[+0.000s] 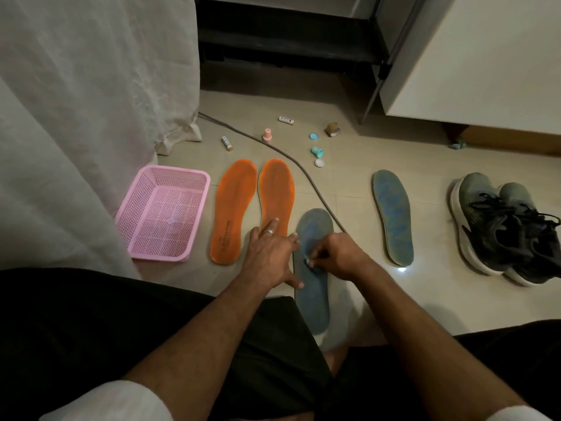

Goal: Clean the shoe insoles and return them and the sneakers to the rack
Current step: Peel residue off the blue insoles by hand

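A blue-grey insole [314, 299] lies lengthwise on the floor in front of me. My left hand [270, 256] rests flat with spread fingers on its left edge and on the floor. My right hand [334, 253] pinches a small white wipe [309, 262] against the middle of that insole. Two orange insoles [233, 208] lie side by side to the left. A second blue insole [393, 217] lies to the right. A pair of dark sneakers [501, 226] with white soles stands at the far right.
A pink plastic basket [164, 214] sits left of the orange insoles, beside a hanging cloth. A grey cable [303, 174] runs across the floor past the insole. Small caps, batteries and a tape roll [333, 129] are scattered behind. The dark rack [288, 53] stands at the back.
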